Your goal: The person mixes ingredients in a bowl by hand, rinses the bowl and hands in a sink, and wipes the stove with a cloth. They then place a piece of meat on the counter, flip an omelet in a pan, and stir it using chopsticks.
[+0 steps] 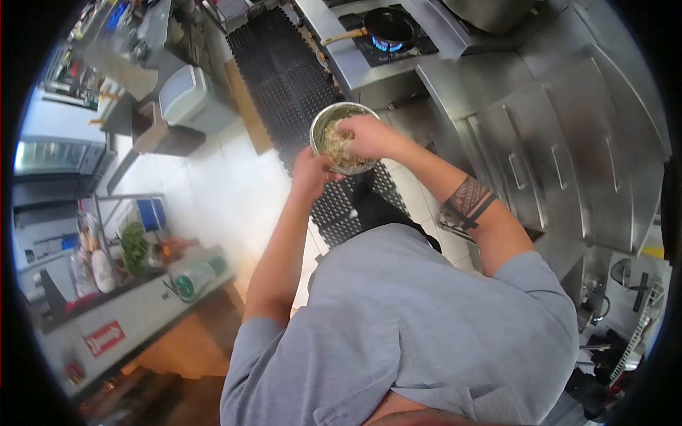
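Observation:
A round metal bowl [313, 139] is held up in front of my body, over the dark floor mat. My left hand [311, 175] is closed on the bowl's near left rim, with fingers wrapped underneath. Inside the bowl lies a pale, shredded food mix [332, 148] with some darker bits. My right hand [366, 136] reaches over the far right rim into the bowl, fingers curled into the mix. Its fingertips are partly hidden by the food.
A black frying pan [389, 25] sits over a lit blue flame on the stove, its wooden handle pointing left. Steel drawers [526, 156] stand at right. A white lidded bin [193, 99] and a counter with greens [133, 245] are at left. Perforated black mats [277, 71] cover the walkway.

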Demonstrator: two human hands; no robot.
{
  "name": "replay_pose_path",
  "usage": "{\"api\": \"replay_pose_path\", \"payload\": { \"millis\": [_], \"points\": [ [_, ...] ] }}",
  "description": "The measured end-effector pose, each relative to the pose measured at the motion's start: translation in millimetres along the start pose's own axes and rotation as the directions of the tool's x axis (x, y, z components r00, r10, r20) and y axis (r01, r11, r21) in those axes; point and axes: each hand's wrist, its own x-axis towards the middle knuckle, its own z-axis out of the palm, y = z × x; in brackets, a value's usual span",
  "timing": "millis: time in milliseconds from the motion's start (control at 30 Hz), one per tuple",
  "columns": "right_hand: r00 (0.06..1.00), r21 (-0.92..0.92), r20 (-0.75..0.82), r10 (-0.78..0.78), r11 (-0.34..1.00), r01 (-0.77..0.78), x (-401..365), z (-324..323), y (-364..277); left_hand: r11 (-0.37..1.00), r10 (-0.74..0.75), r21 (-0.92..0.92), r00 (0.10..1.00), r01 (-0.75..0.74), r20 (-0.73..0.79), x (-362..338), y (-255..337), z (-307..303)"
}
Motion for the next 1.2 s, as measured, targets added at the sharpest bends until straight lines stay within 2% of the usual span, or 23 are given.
{"api": "replay_pose_path", "payload": {
  "millis": [67, 133, 200, 367, 500, 567, 600, 667, 700, 767, 800, 833, 867, 933, 1000, 1067, 1200],
  "points": [
    [0.999, 0.03, -0.049, -0.007, 1.0, 0.009, 45, 7, 39, 0.999, -0.039, 0.03, 0.999, 0.038, 0.02, 43, 27, 1],
    [0.994, -0.003, -0.096, 0.045, 0.999, -0.045, 75, 11, 72, 0.993, -0.082, 0.085, 0.996, 0.079, 0.024, 89, 43, 4],
    [0.995, 0.019, -0.047, 0.093, 0.996, -0.092, 103, 5, 97, 0.989, -0.097, 0.116, 0.992, 0.088, 0.076, 140, 51, 5],
    [0.933, -0.038, -0.121, 0.338, 0.938, -0.345, 157, 4, 153, 0.987, -0.149, 0.076, 0.976, 0.138, 0.159, 263, 47, 9],
    [0.887, -0.041, -0.164, 0.431, 0.896, -0.442, 191, 4, 179, 0.972, -0.227, 0.117, 0.942, 0.204, 0.246, 325, 53, 2],
    [0.852, 0.004, -0.248, 0.462, 0.88, -0.476, 200, 5, 186, 0.954, -0.297, 0.071, 0.897, 0.29, 0.326, 341, 65, -11],
    [0.846, 0.0, -0.238, 0.477, 0.871, -0.491, 201, 8, 188, 0.949, -0.311, 0.065, 0.89, 0.307, 0.332, 349, 73, -23],
    [0.787, 0.13, -0.218, 0.577, 0.817, -0.562, 213, 6, 189, 0.833, -0.547, 0.368, 0.715, 0.414, 0.435, 378, 104, -59],
    [0.779, 0.121, -0.218, 0.588, 0.809, -0.576, 220, 3, 184, 0.769, -0.623, 0.482, 0.662, 0.421, 0.417, 405, 108, -85],
    [0.728, 0.113, -0.26, 0.634, 0.769, -0.629, 230, 1, 168, 0.744, -0.649, 0.532, 0.627, 0.405, 0.43, 478, 109, -129],
    [0.724, 0.1, -0.244, 0.645, 0.76, -0.643, 237, 3, 163, 0.781, -0.615, 0.445, 0.662, 0.438, 0.428, 530, 86, -155],
    [0.677, 0.115, -0.266, 0.686, 0.72, -0.684, 243, 5, 160, 0.813, -0.58, 0.353, 0.695, 0.462, 0.425, 581, 65, -181],
    [0.624, 0.127, -0.288, 0.727, 0.675, -0.727, 252, 6, 158, 0.86, -0.498, 0.101, 0.776, 0.501, 0.387, 630, 35, -196],
    [0.586, 0.116, -0.276, 0.762, 0.632, -0.767, 261, 11, 157, 0.872, -0.483, -0.056, 0.874, 0.486, 0.058, 660, 91, -148],
    [0.535, 0.108, -0.275, 0.799, 0.578, -0.809, 271, 13, 160, 0.858, -0.476, -0.212, 0.88, 0.468, 0.015, 698, 112, -126],
    [0.454, 0.163, -0.243, 0.857, 0.497, -0.852, 282, 12, 157, 0.843, -0.474, -0.243, 0.876, 0.48, 0.086, 746, 93, -130],
    [0.366, 0.159, -0.207, 0.907, 0.4, -0.903, 299, 6, 157, 0.841, -0.488, -0.27, 0.873, 0.469, -0.001, 754, 102, -127]
  ]
}}
